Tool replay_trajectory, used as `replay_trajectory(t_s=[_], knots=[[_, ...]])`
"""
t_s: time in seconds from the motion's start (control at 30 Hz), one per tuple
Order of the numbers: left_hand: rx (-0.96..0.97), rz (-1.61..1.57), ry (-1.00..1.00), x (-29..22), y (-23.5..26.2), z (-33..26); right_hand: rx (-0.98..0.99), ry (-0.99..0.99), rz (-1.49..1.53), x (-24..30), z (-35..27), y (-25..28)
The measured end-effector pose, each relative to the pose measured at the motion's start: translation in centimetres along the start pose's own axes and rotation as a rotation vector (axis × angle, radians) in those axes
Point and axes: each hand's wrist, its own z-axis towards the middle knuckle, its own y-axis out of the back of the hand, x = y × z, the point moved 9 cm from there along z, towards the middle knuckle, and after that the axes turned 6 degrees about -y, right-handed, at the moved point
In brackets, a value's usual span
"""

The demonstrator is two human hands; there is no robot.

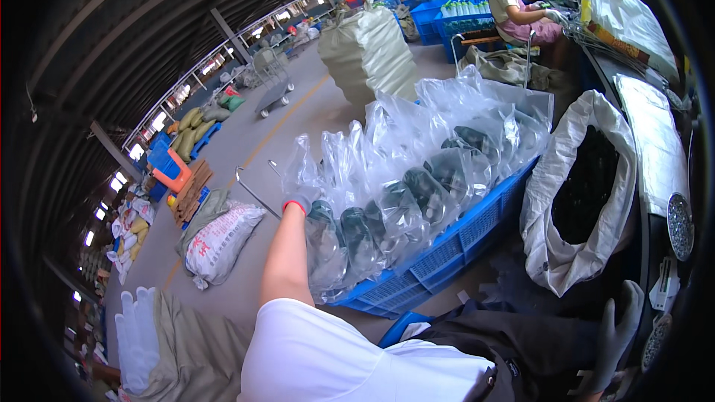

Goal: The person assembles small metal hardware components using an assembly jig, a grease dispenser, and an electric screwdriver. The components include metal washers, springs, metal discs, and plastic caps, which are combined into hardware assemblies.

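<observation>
Grey floor (298, 120) stretches through this long shed, where a co-worker (514, 15) sits at the far right beside the dark table (628, 67). Near the middle, clear bags (339, 160) with dark green pieces (357, 232) inside crowd the blue crate (447, 264); much looks already bagged, while the dark contents (587, 193) of the white sack (542, 216) appear loose. Bags hide the left hand (300, 199), so I cannot tell its grip; the gloved right hand (620, 335), near right, has fingers spread and visibly holds nothing.

Left hand (299, 200) is at clear bags (398, 205) in a blue crate (447, 258); open right hand (623, 331) is near a white sack (538, 216)
</observation>
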Motion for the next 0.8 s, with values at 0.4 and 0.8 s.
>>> replay_trajectory(t_s=[0.4,0.8], knots=[[0.232,0.133,0.012,2.3,0.8,1.5,0.06,-0.077,0.002,-1.6,-0.8,-0.8],[-0.198,0.272,-0.177,-0.2,2.9,0.9,0.043,-0.101,0.036,-0.8,-2.8,0.1]])
